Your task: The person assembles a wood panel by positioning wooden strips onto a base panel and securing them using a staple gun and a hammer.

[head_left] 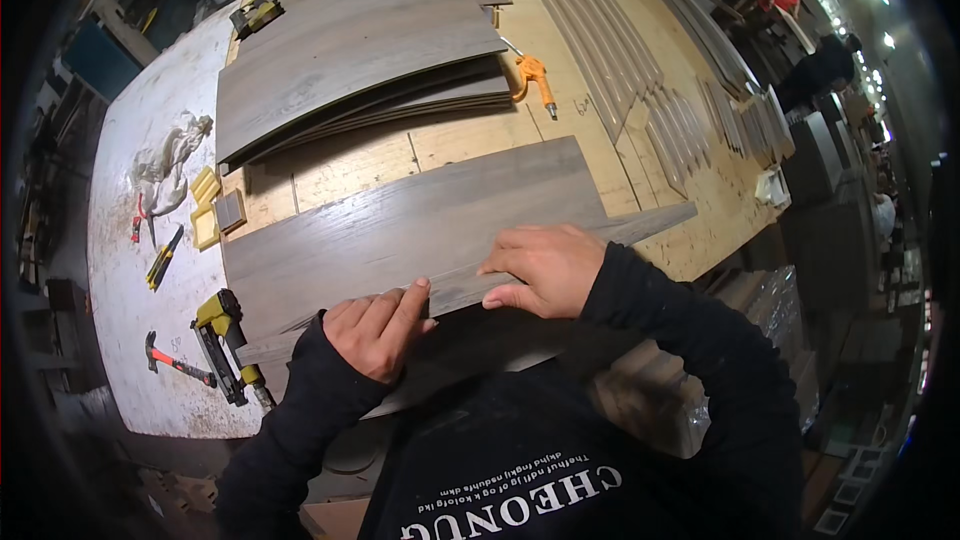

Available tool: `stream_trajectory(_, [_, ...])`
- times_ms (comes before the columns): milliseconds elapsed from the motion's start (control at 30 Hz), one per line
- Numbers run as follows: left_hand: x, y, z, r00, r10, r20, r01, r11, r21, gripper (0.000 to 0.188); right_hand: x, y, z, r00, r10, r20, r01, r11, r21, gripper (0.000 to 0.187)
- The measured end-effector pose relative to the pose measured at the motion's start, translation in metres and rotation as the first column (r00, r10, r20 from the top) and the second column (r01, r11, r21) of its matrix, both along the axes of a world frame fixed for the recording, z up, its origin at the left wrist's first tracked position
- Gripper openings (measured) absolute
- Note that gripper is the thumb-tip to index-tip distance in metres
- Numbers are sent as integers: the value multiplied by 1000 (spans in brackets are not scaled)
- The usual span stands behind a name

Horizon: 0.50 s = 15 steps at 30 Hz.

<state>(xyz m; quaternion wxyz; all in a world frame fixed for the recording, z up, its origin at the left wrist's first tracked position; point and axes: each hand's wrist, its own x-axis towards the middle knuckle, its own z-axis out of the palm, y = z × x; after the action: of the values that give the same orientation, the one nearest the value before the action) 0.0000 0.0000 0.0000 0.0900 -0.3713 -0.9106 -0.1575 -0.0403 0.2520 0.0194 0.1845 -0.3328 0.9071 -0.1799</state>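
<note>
A grey wood-grain panel (430, 210) lies flat on the table in front of me. Along its near edge runs a narrow strip (652, 224) of the same grain, its pointed end sticking out past the panel on the right. My left hand (375, 332) grips the strip left of the middle, fingers on top and thumb at the near side. Farther right, my right hand (548, 268) holds the strip too, fingers bent over it and thumb along its near edge. Left of the panel lies a yellow-green and black nail gun (222, 340).
Stacked panels (370, 50) lie behind, with another nail gun (258, 14) on them. An orange air blow gun (535, 78) and long trim strips (600, 40) lie right. On the white left part are a hammer (180, 365), cutters (164, 258) and crumpled plastic (168, 160).
</note>
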Motion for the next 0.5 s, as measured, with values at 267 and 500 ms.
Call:
stream_trajectory(267, [-6,-2,1,1000,25,-18,-24,998,51,35,4,0,-11,937,-1,-348,-96,960,-263,27])
stream_trajectory(500, [-10,-3,-1,999,6,-39,-5,1000,29,30,-1,10,-18,845,81,-528,-284,906,-314,20])
